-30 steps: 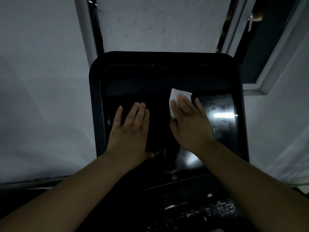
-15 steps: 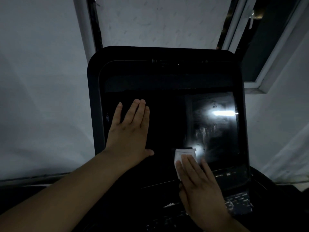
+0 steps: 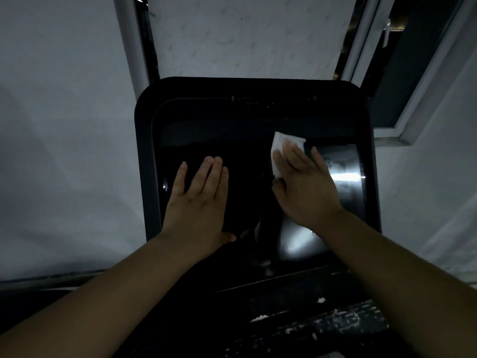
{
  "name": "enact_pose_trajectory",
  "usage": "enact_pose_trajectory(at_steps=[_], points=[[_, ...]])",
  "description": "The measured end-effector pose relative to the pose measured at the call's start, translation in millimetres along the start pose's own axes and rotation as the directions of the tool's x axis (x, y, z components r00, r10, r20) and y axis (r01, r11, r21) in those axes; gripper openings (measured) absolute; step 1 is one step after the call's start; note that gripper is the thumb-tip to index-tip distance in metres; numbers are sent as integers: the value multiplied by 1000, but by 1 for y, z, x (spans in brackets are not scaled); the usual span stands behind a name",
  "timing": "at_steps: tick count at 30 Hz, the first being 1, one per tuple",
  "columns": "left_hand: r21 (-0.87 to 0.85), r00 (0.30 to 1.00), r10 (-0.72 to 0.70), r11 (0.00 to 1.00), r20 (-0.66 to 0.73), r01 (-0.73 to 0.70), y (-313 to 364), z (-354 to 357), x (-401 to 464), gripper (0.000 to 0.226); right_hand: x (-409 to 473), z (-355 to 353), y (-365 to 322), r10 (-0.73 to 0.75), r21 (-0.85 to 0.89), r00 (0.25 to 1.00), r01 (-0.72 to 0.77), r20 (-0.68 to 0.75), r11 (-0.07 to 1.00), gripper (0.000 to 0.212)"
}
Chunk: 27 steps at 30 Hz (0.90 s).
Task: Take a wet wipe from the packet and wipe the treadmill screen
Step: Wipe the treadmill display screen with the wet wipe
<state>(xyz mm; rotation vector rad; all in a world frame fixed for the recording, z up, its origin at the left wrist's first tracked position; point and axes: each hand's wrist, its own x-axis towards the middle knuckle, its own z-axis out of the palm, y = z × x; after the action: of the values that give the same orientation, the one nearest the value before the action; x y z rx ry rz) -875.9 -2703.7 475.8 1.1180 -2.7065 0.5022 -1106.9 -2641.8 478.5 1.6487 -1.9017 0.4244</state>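
The treadmill screen (image 3: pixel 346 192) is a dark glossy panel in a black rounded frame (image 3: pixel 144 156), filling the middle of the view. My right hand (image 3: pixel 304 184) presses a white wet wipe (image 3: pixel 281 142) flat against the glass near the screen's upper middle; the wipe's top edge sticks out beyond my fingertips. My left hand (image 3: pixel 201 200) lies flat on the left part of the screen, fingers together, holding nothing. The wipe packet is not in view.
The worn control panel (image 3: pixel 322 324) with scuffed keys lies below the screen at the bottom right. White walls stand on both sides, and a window frame (image 3: pixel 413 112) sits at the upper right behind the console.
My right hand has swept the wipe from the screen's lower edge back up to its upper middle. The left hand has stayed in place on the left of the glass.
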Motion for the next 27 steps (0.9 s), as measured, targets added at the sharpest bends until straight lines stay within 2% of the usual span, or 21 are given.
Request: enact_pose_trajectory(at_steps=[4, 10, 14, 19, 27], points=[[4, 1000, -3, 1000, 9, 3, 0, 1, 0, 130, -35, 3, -3, -19, -25, 999, 19, 37, 1000, 62], [0, 1000, -6, 1000, 10, 6, 0, 2, 0, 130, -130, 10, -21, -55, 42, 995, 52, 80, 998, 59], [-11, 1000, -8, 1000, 2, 8, 0, 3, -1, 132, -160, 13, -24, -72, 58, 990, 66, 124, 996, 58], [-8, 1000, -13, 1000, 12, 13, 1, 2, 0, 132, -141, 10, -21, -60, 47, 994, 56, 91, 997, 55], [7, 1000, -19, 1000, 24, 19, 3, -2, -1, 131, -24, 0, 18, 23, -10, 999, -23, 35, 1000, 64]])
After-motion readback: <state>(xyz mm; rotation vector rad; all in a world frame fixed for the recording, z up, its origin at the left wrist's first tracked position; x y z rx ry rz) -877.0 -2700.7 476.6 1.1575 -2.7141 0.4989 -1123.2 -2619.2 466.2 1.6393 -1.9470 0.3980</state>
